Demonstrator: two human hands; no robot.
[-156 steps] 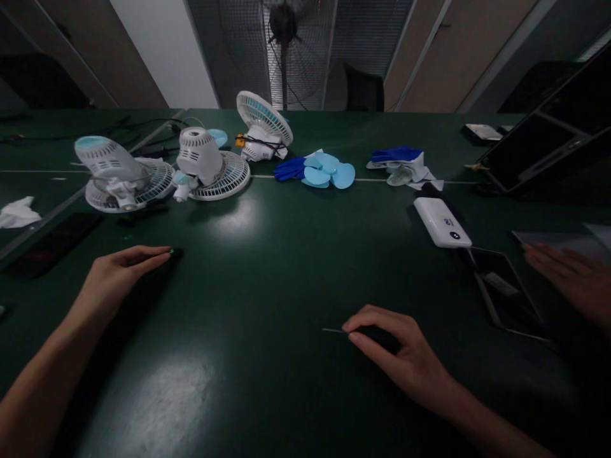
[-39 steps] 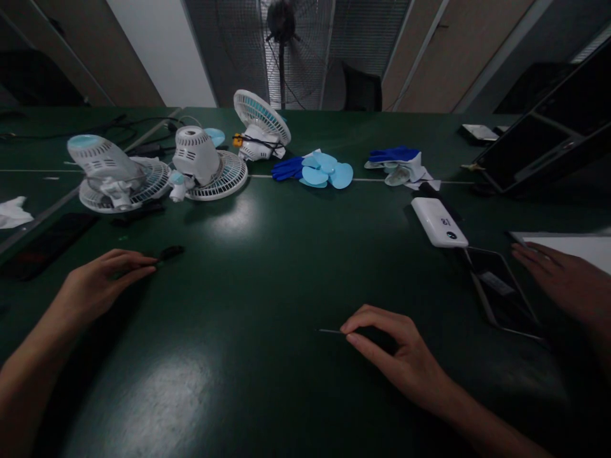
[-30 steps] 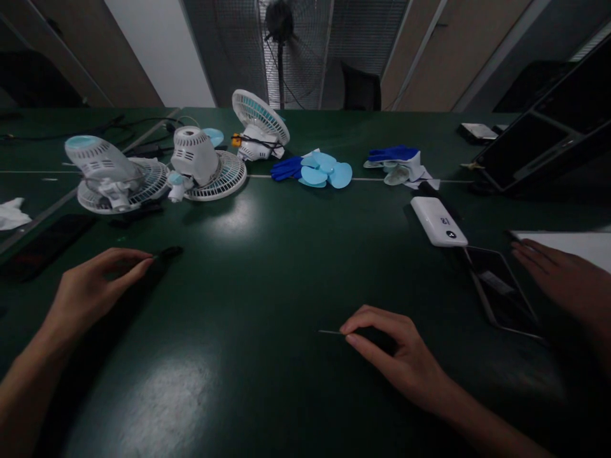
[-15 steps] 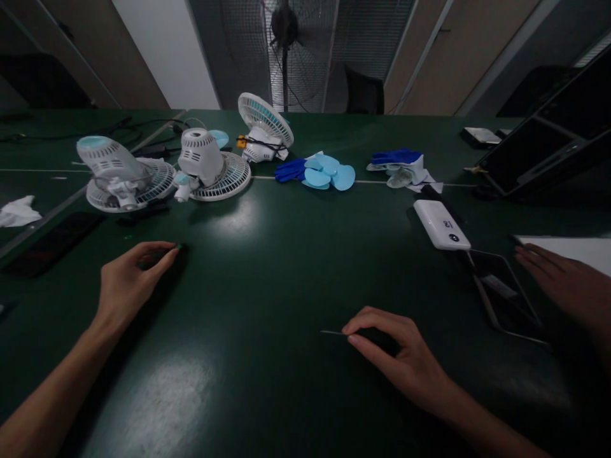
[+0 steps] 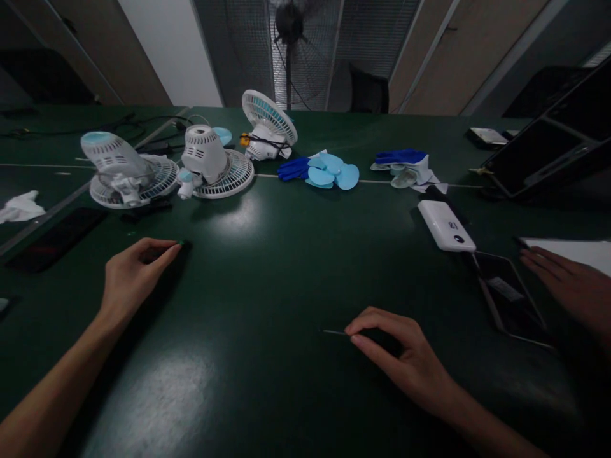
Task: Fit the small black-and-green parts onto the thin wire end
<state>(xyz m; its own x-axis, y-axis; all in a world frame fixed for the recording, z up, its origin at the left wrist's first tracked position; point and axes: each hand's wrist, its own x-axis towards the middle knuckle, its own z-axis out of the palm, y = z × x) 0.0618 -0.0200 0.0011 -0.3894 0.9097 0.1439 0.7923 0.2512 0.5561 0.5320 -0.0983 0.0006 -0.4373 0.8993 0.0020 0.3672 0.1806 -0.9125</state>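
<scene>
My left hand (image 5: pixel 138 270) rests low over the green table, thumb and forefinger pinched on a small greenish thing (image 5: pixel 181 242) too tiny to name. At the lower right, my right hand (image 5: pixel 405 356) is closed round a screwdriver (image 5: pixel 334 332). Its thin metal shaft points left from the fingertips, and the dark handle is mostly hidden in the palm. Beyond my left hand lie two white fans, one (image 5: pixel 126 170) farther left and another (image 5: pixel 210 165) beside it, both face down on their grilles.
A third fan (image 5: pixel 267 127), light-blue fan blades (image 5: pixel 331 172) and work gloves (image 5: pixel 403 166) lie along the back. At right are a white power bank (image 5: pixel 446 226), a phone (image 5: pixel 508 296) and another person's hand (image 5: pixel 568 280) beside white paper (image 5: pixel 577 251). A black panel (image 5: pixel 57 238) lies left.
The whole view has shifted slightly to the side. Both hands keep the same pose and hold the same things.
</scene>
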